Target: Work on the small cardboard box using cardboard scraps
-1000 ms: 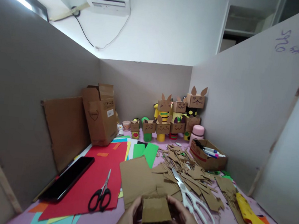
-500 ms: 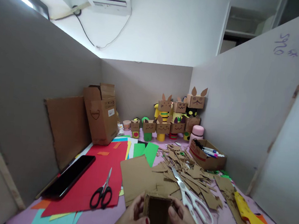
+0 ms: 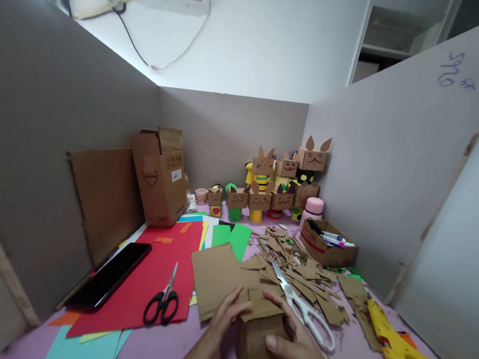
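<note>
A small brown cardboard box (image 3: pixel 262 349) is held low in front of me, a closed side facing me and its top panel tilted up. My right hand (image 3: pixel 298 347) grips its right side, thumb flat on the near face and fingers along the far edge. At the left, my left hand (image 3: pixel 219 338) curves around the box, fingertips at its upper left corner; part of the grip is hidden. Beyond the box lies a flat cardboard sheet (image 3: pixel 215 275). White-handled scissors (image 3: pixel 304 313) rest just right of my right hand.
Black-handled scissors (image 3: pixel 162 303) and a phone (image 3: pixel 109 277) lie on red paper (image 3: pixel 135 294) at left. Cardboard scraps (image 3: pixel 298 267) cover the right middle. A yellow glue gun (image 3: pixel 412 352) lies far right. Behind stand cardboard animal figures (image 3: pixel 260 199), a pen box (image 3: pixel 327 247) and a tall carton (image 3: pixel 163 185).
The box has been turned over: its open hollow faced me before, and a closed side does now. Both hands have shifted their hold around it. The view has moved slightly.
</note>
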Demonstrator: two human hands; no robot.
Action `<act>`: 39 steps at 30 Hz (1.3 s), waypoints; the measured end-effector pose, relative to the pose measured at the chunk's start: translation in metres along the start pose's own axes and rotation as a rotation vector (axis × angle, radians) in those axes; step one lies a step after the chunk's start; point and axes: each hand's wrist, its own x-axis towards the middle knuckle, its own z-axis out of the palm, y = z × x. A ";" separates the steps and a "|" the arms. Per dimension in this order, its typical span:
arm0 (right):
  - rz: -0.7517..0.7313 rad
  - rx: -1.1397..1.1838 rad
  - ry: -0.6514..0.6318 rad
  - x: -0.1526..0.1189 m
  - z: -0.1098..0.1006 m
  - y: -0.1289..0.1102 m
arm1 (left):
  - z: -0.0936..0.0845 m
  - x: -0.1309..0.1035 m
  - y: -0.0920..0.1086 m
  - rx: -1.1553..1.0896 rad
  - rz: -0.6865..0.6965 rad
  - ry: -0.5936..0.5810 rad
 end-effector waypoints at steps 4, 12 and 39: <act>-0.027 -0.124 -0.036 -0.004 0.000 -0.007 | -0.004 0.002 -0.001 -0.169 -0.036 0.052; 0.030 -0.461 -0.030 -0.022 -0.003 0.001 | -0.009 0.012 -0.014 -0.409 -0.097 0.183; 0.074 -1.653 -0.281 0.002 0.066 -0.021 | -0.008 0.012 -0.008 -0.472 -0.208 0.676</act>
